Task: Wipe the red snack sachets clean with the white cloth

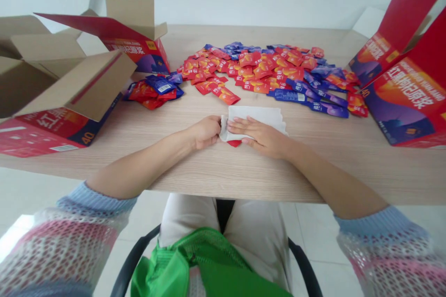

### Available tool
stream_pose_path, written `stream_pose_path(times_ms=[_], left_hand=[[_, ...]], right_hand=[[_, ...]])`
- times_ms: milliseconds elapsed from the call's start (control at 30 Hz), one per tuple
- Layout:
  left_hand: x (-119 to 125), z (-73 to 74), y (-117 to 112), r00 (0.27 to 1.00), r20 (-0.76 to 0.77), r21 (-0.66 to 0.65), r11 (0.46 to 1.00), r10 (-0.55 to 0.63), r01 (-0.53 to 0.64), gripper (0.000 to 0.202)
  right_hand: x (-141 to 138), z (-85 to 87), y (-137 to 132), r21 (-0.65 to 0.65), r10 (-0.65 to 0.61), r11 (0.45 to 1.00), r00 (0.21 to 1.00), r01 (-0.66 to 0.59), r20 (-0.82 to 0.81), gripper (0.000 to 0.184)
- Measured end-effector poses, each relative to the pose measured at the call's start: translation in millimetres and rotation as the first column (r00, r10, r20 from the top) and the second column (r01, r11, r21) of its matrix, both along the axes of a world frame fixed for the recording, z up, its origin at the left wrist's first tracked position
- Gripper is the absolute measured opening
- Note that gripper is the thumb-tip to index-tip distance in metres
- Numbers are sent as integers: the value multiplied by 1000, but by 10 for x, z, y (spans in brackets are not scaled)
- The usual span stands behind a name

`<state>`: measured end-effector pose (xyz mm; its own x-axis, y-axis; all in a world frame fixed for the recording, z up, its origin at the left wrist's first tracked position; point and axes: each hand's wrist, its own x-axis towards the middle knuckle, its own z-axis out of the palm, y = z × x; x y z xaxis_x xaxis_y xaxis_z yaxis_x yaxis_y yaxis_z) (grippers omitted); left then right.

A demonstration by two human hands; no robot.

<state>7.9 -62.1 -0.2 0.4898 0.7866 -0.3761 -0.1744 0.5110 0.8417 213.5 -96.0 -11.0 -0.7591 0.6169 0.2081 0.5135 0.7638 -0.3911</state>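
A white paper tissue [261, 115] lies on the wooden table [223, 167] in front of me. My left hand [205, 132] is closed, pinching the tissue's left edge. My right hand [259, 135] lies flat on the tissue with fingers stretched out, pressing it down. A red sachet [234, 143] peeks out from under the tissue beneath my right hand. Behind the tissue spreads a large pile of red and orange sachets [258, 69] mixed with blue and purple sachets [313, 97].
A smaller heap of sachets [153, 90] lies at the left. Open red and purple cartons stand at the left [62, 102], back left [139, 41] and right [407, 88]. A green bag [195, 264] rests on my lap below the table edge.
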Motion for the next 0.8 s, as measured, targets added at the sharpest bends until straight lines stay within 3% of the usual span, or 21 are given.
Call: stream_pose_path(times_ms=[133,267,400,567,800], left_hand=[[26,9,-49,997,-70,30,999,25,-23,48],[3,11,-49,996,-82,-8,1000,-17,16,44],[-24,2,-9,995,-83,-60,997,-54,49,40],[-19,-37,24,998,-22,-67,996,-53,52,33],[-181,-47,136,996,-54,-52,997,-65,62,36]], right_hand=[[119,-105,119,30,-144,989,989,145,-17,48],[-85,-155,-24,156,-356,921,934,357,-33,49],[-310,-90,-232,206,-207,956,977,211,-39,49],[-199,-7,-235,102,-15,995,997,23,-78,46],[-107,43,-272,115,12,993,1000,-11,-7,45]])
